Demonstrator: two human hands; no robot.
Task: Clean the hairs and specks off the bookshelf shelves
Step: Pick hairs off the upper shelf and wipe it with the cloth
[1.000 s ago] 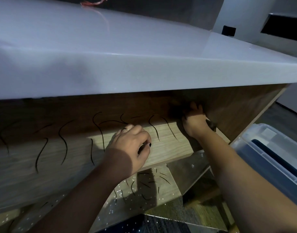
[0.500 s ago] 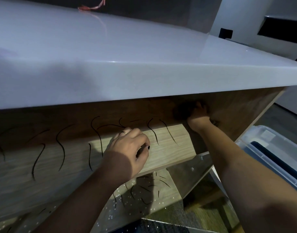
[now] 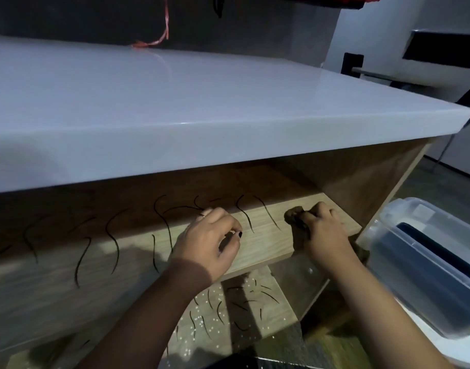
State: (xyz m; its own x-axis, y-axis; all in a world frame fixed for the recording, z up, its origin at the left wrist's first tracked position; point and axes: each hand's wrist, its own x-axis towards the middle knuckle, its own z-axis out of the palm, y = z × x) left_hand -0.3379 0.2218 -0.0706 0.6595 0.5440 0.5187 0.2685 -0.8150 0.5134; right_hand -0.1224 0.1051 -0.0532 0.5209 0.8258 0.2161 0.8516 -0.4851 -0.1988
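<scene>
A person is leaning over a bookshelf (image 3: 361,179) with a glossy white top (image 3: 175,102), working at the upper shelf (image 3: 257,243) just beneath it. The right hand (image 3: 324,233) is gripping a bunched brown cloth (image 3: 295,219), fingers curled tight round it, and is pressing it onto the right end of that shelf. The left hand (image 3: 207,243) is resting on the same shelf nearer the middle, fingers curled under and thumb tip lying against them, with nothing showing in its grasp. Long dark hairs (image 3: 114,243) are lying across the upper shelf from the far left to just beside the cloth. More hairs and white specks (image 3: 215,319) are lying on the lower shelf (image 3: 279,312), near the forearms. A clear plastic bin (image 3: 428,249) is sitting to the right of the bookshelf.
</scene>
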